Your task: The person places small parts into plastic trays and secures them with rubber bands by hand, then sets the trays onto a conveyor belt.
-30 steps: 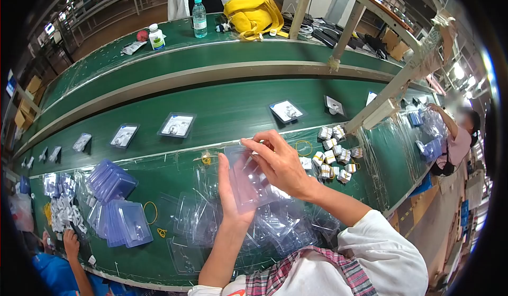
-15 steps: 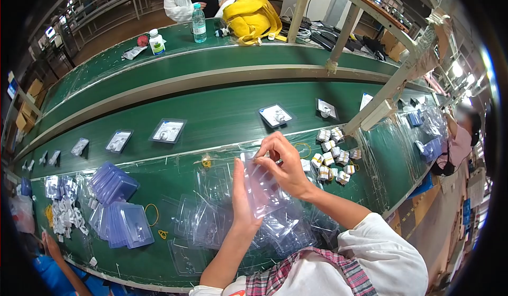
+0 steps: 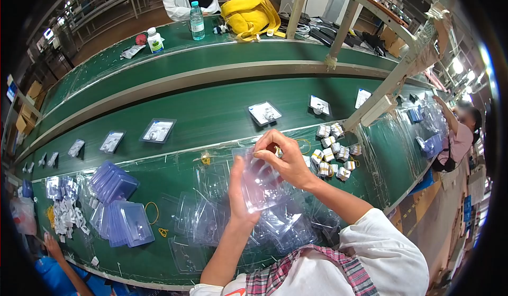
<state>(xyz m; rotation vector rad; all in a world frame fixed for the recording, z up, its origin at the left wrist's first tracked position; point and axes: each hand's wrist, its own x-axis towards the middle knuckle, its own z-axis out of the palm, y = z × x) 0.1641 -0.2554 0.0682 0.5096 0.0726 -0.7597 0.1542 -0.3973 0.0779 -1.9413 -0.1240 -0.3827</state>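
Observation:
A clear plastic blister shell point(image 3: 260, 186) is held upright between my two hands, above a heap of similar clear shells point(image 3: 286, 224). My left hand point(image 3: 241, 190) is behind its left side, with the thumb along the edge. The thumb and fingers of my right hand point(image 3: 280, 158) pinch its top right edge. Whether a small item is also between those right fingers is too small to tell. Small white bundles point(image 3: 333, 150) lie just right of my right hand.
Carded packs, one a blister pack point(image 3: 264, 113), lie along the green belt point(image 3: 211, 105). Stacked bluish shells point(image 3: 124, 223) and white pieces point(image 3: 67, 216) are at left. A metal post point(image 3: 381, 97) rises at right. Co-workers are at far right, lower left and across the belt.
The carded packs on the belt have shifted slightly left. The shell in my hands has tilted a little and shows more of its face. Both hands still hold it.

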